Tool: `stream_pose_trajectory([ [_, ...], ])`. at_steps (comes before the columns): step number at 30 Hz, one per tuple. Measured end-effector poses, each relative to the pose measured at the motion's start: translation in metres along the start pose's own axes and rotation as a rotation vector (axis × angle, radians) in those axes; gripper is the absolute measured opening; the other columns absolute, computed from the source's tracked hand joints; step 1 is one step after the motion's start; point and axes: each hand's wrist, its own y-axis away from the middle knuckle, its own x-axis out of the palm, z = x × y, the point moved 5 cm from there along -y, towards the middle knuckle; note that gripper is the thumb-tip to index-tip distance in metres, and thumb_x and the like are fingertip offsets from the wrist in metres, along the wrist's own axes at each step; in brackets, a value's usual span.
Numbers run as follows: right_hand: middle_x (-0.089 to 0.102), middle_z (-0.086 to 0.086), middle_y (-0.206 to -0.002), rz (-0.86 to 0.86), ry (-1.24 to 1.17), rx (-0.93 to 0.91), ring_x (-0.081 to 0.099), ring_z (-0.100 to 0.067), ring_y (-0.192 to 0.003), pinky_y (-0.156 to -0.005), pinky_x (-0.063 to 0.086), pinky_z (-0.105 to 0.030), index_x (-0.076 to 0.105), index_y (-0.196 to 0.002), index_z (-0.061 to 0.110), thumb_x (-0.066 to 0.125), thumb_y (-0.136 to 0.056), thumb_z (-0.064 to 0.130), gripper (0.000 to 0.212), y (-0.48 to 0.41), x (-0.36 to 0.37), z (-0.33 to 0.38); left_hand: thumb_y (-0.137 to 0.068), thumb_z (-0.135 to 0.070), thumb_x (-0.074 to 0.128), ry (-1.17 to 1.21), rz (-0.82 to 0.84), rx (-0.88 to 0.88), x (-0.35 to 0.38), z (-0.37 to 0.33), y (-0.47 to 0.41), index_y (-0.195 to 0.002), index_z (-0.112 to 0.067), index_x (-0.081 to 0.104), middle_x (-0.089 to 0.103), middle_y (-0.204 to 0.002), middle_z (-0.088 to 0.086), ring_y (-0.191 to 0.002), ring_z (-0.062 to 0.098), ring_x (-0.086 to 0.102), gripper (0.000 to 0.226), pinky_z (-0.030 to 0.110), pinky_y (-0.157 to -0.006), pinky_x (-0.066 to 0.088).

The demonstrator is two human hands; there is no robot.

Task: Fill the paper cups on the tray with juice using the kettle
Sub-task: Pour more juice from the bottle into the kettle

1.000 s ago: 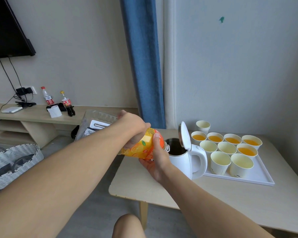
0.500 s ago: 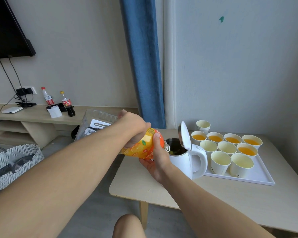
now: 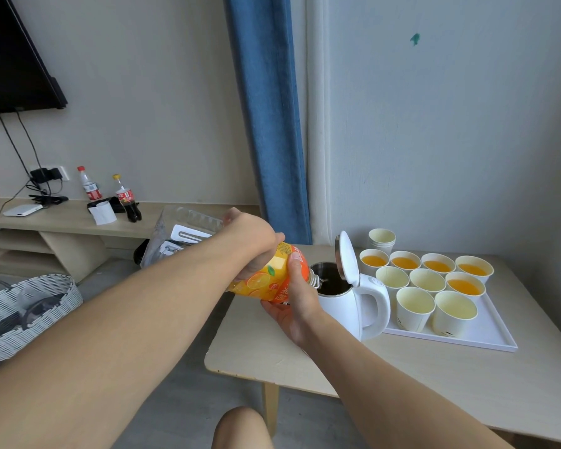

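Note:
An orange juice bottle (image 3: 266,280) lies tipped on its side with its open neck over the mouth of the white kettle (image 3: 344,301). My left hand (image 3: 251,241) grips the bottle from above near its base. My right hand (image 3: 293,303) holds it from below near the neck. The kettle's lid stands open. Beside it, a white tray (image 3: 486,338) holds several paper cups (image 3: 415,307); several hold juice (image 3: 465,286), the nearer ones look empty.
A stack of spare cups (image 3: 382,241) stands behind the tray on the pale wooden table (image 3: 434,377). A wicker basket (image 3: 26,309) sits on the floor at left. Two cola bottles (image 3: 127,197) stand on a low shelf. A blue curtain (image 3: 266,118) hangs behind the table.

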Motion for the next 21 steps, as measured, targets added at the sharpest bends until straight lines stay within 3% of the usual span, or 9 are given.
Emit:
stream_pose_trajectory([
  [6, 0.062, -0.012, -0.126, 0.011, 0.003, -0.002, 0.067, -0.028, -0.106, -0.067, 0.062, -0.038, 0.032, -0.147, 0.022, 0.067, -0.084, 0.059, 0.081, 0.0012, 0.0000, 0.0017, -0.074, -0.025, 0.093, 0.002, 0.000, 0.000, -0.0006, -0.0005, 0.0007, -0.162, -0.036, 0.008, 0.036, -0.156, 0.014, -0.142, 0.043, 0.041, 0.123, 0.060, -0.113, 0.036],
  [13, 0.064, -0.011, -0.125, 0.012, 0.011, -0.013, 0.067, -0.027, -0.107, -0.087, 0.059, -0.046, 0.035, -0.145, 0.022, 0.068, -0.082, 0.063, 0.082, -0.0012, 0.0005, 0.0012, -0.076, -0.025, 0.092, -0.007, -0.006, 0.000, -0.0050, -0.0016, 0.0061, -0.163, -0.035, 0.009, 0.035, -0.158, 0.012, -0.144, 0.041, 0.040, 0.120, 0.057, -0.112, 0.036],
  [21, 0.064, -0.010, -0.126, 0.020, 0.011, -0.018, 0.068, -0.027, -0.106, -0.082, 0.060, -0.043, 0.033, -0.147, 0.023, 0.067, -0.082, 0.064, 0.084, 0.0005, 0.0011, 0.0018, -0.076, -0.028, 0.092, -0.005, -0.004, -0.007, -0.0050, -0.0018, 0.0079, -0.162, -0.036, 0.010, 0.037, -0.156, 0.012, -0.142, 0.041, 0.041, 0.119, 0.057, -0.111, 0.037],
])
